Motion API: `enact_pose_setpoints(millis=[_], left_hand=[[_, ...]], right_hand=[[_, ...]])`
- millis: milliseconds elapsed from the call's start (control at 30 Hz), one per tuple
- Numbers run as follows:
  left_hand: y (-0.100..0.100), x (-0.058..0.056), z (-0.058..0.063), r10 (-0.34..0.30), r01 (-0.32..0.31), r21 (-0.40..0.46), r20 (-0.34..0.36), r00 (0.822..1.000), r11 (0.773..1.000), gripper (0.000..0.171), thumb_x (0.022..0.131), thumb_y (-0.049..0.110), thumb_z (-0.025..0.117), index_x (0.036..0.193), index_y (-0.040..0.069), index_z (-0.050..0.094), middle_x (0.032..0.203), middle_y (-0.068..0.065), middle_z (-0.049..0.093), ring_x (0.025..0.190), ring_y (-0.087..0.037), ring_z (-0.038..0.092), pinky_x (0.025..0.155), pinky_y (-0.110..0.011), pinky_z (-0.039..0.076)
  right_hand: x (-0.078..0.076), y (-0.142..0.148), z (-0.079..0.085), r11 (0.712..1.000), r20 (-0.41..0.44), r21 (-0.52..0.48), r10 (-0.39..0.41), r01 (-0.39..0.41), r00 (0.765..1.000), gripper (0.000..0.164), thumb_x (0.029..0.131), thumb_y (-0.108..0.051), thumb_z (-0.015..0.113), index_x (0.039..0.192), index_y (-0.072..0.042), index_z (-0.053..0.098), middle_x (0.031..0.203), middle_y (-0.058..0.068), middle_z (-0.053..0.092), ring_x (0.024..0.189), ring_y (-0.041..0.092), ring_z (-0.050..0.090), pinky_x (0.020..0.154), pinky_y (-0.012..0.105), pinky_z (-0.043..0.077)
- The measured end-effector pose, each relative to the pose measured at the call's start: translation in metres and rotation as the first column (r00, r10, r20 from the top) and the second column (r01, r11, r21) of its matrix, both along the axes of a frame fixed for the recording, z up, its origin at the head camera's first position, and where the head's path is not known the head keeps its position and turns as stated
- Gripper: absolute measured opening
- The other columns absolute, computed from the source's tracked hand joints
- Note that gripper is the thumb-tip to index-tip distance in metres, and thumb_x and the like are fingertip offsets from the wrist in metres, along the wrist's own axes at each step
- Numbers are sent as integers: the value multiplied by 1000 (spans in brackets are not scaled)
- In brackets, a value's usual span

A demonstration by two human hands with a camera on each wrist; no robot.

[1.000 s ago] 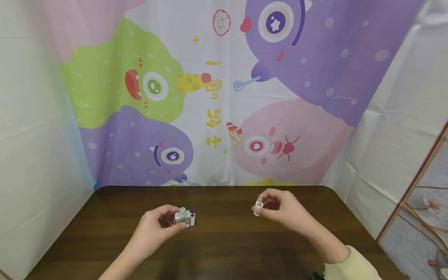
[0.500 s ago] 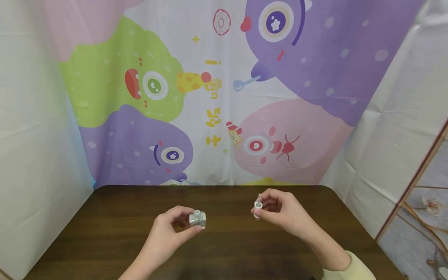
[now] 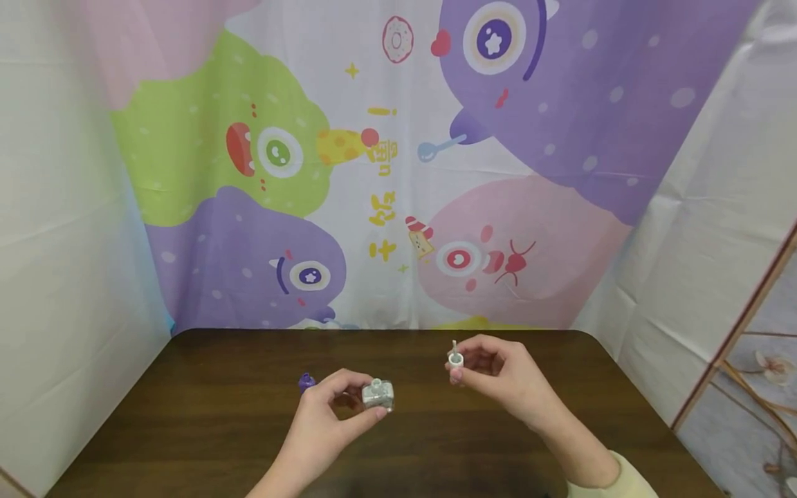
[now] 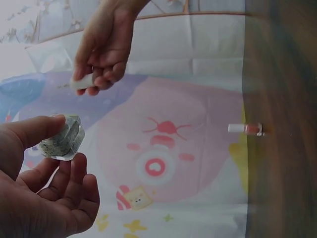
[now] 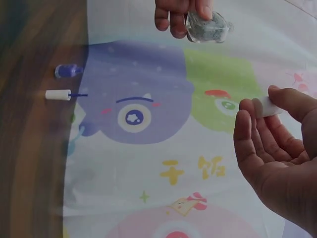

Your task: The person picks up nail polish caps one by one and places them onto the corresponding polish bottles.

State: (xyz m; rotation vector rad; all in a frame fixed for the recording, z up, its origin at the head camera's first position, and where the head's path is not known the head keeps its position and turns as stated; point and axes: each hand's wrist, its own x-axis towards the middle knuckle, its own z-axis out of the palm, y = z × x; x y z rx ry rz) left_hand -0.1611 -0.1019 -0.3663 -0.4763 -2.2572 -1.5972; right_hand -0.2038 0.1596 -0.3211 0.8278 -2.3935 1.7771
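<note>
My left hand (image 3: 330, 415) pinches a clear nail polish bottle (image 3: 378, 395) with silvery flecks, its open neck pointing up. To the right, my right hand (image 3: 504, 370) holds a white brush cap (image 3: 456, 362) between thumb and fingers, brush upward. A gap separates bottle and cap. Behind the left hand stands an open purple nail polish bottle (image 3: 306, 382). The right wrist view shows that purple bottle (image 5: 68, 71) beside a white cap with a purple brush (image 5: 58, 94); the head view has this second cap hidden behind the left hand.
Both hands are above a dark wooden table (image 3: 205, 415). A red nail polish bottle (image 4: 252, 129) with a white cap stands on it in the left wrist view. A cartoon-printed curtain (image 3: 386, 297) hangs along the table's far edge, with pale cloth at both sides.
My left hand has moved right with the clear bottle, nearer the right hand, and the purple bottle has come into view behind it. The right hand has barely moved; its cap's brush points more upright.
</note>
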Motion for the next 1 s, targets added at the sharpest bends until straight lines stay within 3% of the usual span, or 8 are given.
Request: enact_pose_setpoints(millis=[267, 567, 1000], left_hand=[[9, 2, -8, 6, -6, -18, 4, 1000, 1000, 32, 68, 11, 84, 92, 24, 68, 81, 11, 61, 70, -10, 58, 68, -25, 51], [16, -1, -19, -36, 36, -11, -17, 999, 999, 29, 71, 14, 82, 94, 24, 67, 85, 11, 63, 73, -8, 58, 70, -26, 51], [19, 1, -30, -13, 13, 3, 19, 1000, 1000, 31, 69, 10, 82, 92, 24, 67, 87, 12, 63, 73, -6, 57, 69, -24, 50]], right_hand=[[3, -2, 0, 999, 19, -33, 9, -9, 1000, 26, 79, -6, 75, 99, 0, 59, 90, 19, 69, 79, 18, 69, 70, 33, 56], [6, -3, -5, 998, -50, 50, -32, 35, 998, 22, 79, -13, 76, 94, -7, 61, 83, 6, 69, 74, 15, 65, 63, 26, 52], [13, -4, -18, 994, -195, 109, 1, 20, 981, 18, 79, -14, 76, 93, -17, 64, 81, -3, 64, 72, 10, 60, 60, 25, 49]])
